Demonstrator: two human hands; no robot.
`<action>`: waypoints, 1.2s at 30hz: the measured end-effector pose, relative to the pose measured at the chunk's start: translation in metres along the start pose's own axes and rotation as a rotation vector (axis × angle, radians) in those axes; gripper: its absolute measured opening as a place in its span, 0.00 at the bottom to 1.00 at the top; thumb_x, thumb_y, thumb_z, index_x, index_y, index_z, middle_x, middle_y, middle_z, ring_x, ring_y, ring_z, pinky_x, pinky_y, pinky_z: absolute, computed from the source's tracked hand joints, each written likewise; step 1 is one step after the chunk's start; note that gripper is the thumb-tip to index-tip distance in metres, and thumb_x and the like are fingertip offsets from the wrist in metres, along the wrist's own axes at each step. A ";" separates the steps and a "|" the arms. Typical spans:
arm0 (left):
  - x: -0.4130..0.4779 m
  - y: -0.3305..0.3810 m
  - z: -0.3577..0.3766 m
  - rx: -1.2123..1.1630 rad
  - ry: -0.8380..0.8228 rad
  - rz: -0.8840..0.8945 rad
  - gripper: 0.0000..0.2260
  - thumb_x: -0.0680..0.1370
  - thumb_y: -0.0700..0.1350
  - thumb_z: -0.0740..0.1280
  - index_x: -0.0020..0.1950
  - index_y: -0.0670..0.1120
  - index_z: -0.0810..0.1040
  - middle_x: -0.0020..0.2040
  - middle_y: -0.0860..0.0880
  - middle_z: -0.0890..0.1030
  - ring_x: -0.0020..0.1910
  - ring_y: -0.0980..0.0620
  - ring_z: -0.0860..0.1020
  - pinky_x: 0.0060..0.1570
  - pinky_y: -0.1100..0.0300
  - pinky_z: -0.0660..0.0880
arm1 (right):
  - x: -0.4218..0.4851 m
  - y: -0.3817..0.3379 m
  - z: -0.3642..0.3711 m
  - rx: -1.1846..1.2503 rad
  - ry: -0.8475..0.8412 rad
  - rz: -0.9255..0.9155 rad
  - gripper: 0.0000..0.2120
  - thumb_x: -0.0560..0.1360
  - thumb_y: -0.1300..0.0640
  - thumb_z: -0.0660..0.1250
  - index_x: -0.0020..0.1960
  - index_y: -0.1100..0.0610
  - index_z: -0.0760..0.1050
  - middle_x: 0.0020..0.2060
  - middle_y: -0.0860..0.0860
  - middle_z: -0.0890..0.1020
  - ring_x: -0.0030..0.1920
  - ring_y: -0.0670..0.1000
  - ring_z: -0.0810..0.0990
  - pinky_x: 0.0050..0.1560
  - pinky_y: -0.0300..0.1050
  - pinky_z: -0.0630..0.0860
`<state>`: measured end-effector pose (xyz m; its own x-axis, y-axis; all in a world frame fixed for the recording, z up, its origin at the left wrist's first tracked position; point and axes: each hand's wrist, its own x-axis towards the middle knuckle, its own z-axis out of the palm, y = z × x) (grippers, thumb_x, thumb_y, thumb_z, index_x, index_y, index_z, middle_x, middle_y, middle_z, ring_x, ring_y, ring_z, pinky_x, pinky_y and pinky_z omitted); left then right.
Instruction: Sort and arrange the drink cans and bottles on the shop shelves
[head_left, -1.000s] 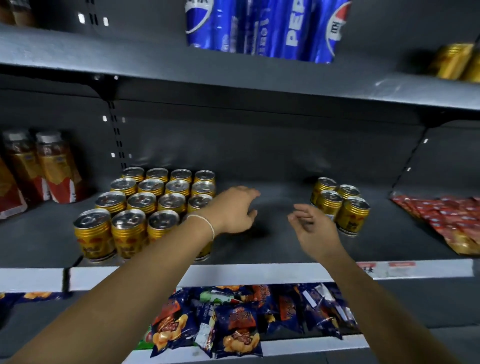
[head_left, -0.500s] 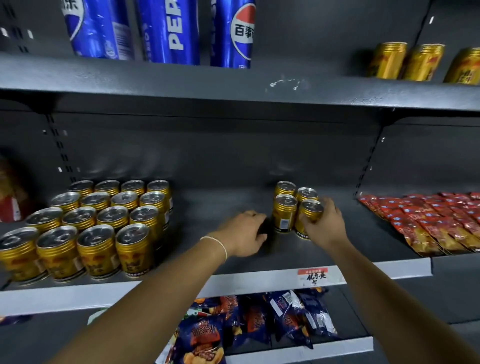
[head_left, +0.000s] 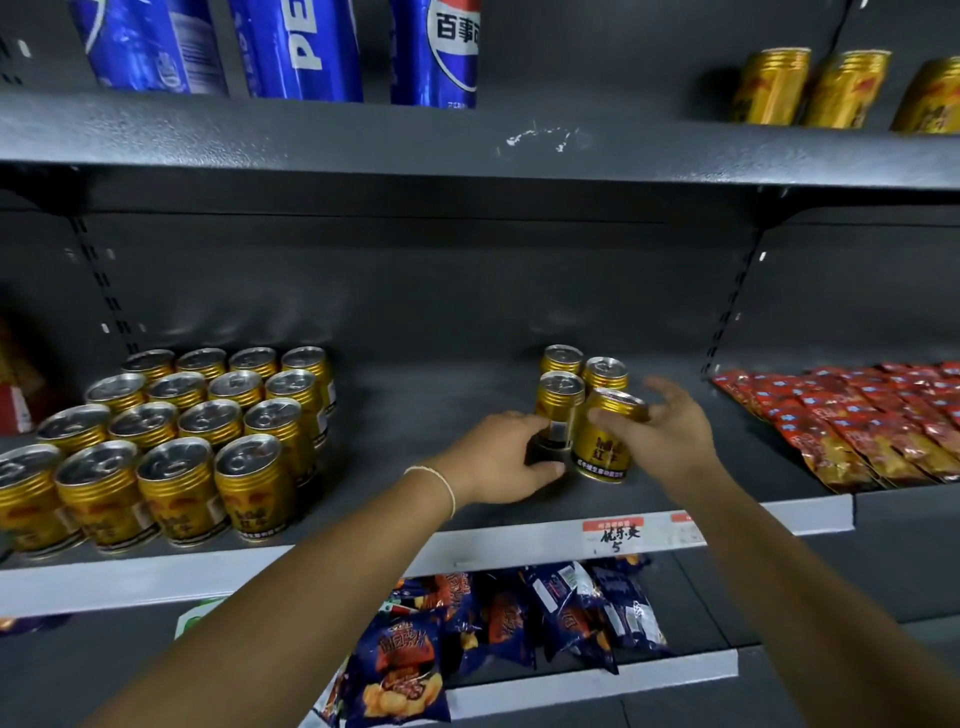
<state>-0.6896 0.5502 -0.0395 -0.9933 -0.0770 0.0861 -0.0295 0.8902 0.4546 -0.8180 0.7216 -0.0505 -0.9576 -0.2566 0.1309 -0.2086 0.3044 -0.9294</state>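
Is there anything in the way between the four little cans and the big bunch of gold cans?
Nothing visible does. The shelf between the four cans and the big block of gold cans is bare. Only the left hand is there, gripping the front-left can; the right hand grips the front-right can.

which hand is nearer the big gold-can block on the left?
Left. The left hand grips the small cluster's front-left can, right of the block; the right hand grips the front-right can, farther right.
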 end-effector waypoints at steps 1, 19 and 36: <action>0.000 0.001 0.000 -0.079 -0.011 -0.008 0.21 0.76 0.57 0.69 0.67 0.52 0.74 0.65 0.50 0.77 0.63 0.50 0.75 0.64 0.54 0.72 | -0.006 -0.008 0.000 0.054 -0.031 -0.002 0.32 0.63 0.50 0.83 0.60 0.45 0.71 0.47 0.45 0.86 0.48 0.45 0.85 0.48 0.43 0.81; -0.088 -0.078 -0.091 -0.821 -0.029 -0.235 0.21 0.67 0.48 0.80 0.52 0.39 0.79 0.45 0.40 0.85 0.39 0.49 0.81 0.39 0.55 0.76 | -0.077 -0.109 0.125 0.308 -0.554 0.176 0.34 0.64 0.45 0.78 0.60 0.67 0.77 0.51 0.59 0.86 0.53 0.56 0.85 0.53 0.51 0.82; -0.087 -0.187 -0.144 -0.109 0.211 -0.222 0.16 0.80 0.45 0.64 0.68 0.43 0.75 0.64 0.46 0.78 0.64 0.47 0.76 0.60 0.63 0.69 | -0.037 -0.080 0.249 0.446 -0.497 0.206 0.32 0.59 0.53 0.82 0.56 0.68 0.76 0.47 0.60 0.86 0.49 0.58 0.86 0.53 0.54 0.82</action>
<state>-0.5818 0.3254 -0.0040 -0.9186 -0.3651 0.1513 -0.2189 0.7887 0.5744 -0.7166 0.4779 -0.0671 -0.7421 -0.6559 -0.1382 0.1710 0.0140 -0.9852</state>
